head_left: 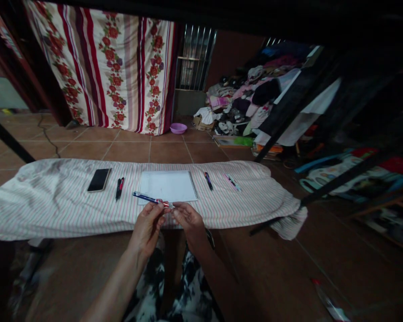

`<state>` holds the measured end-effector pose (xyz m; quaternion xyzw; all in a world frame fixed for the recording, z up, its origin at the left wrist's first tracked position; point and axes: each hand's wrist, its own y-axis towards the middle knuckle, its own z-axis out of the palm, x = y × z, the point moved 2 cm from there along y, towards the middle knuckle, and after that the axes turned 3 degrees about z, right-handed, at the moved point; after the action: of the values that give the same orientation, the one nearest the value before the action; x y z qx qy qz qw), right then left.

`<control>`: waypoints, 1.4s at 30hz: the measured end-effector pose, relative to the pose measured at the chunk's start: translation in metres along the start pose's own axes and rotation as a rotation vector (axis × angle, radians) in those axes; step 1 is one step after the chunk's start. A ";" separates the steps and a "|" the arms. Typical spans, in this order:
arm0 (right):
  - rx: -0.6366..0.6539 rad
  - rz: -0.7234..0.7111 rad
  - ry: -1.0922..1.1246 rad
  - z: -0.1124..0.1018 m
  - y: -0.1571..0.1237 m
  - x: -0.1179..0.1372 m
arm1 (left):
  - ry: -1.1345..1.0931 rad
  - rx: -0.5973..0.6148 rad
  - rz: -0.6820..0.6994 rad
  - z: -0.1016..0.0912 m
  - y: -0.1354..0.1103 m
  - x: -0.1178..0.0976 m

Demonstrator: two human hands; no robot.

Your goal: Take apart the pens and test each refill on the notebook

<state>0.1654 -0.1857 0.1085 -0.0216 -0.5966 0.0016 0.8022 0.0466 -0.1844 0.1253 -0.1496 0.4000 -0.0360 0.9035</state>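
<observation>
- Left hand [149, 220] is nearly closed, thumb and forefinger pinching a blue pen [145, 197] near its red-and-pale end, the other fingers loosely curled underneath.
- Right hand [190, 220] is closed down too, its thumb and fingertips drawn together on that same pale end; the two hands almost meet there.
- I see the blue pen held in front of the person, over the near edge of an open spiral notebook [168, 184].
- Its long axis runs mostly crosswise, with a slight slant: the dark blue end points left and a little away from the person, the pale end points right and a little nearer. From here I can't make out whether that pale end is the writing tip.
- Around the hands, a striped cloth [63, 210] carries the notebook, with a phone [99, 180] lying well to its left and a red-and-black pair of pens [120, 188] between them.
- Right of the notebook lie a dark pen [208, 180] and, farther along, some pale pens [233, 182].
</observation>
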 end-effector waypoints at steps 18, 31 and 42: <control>-0.129 0.011 -0.047 -0.022 -0.005 0.031 | 0.068 0.282 -0.120 0.000 -0.034 -0.004; -0.039 0.057 0.029 -0.008 -0.011 0.026 | 0.008 0.105 -0.037 0.002 -0.032 0.007; -0.004 0.126 0.088 -0.006 -0.012 0.021 | 0.060 0.126 0.019 -0.003 -0.029 0.011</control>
<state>0.1766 -0.1973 0.1275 -0.0607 -0.5581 0.0499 0.8261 0.0538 -0.2147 0.1241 -0.0873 0.4255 -0.0570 0.8989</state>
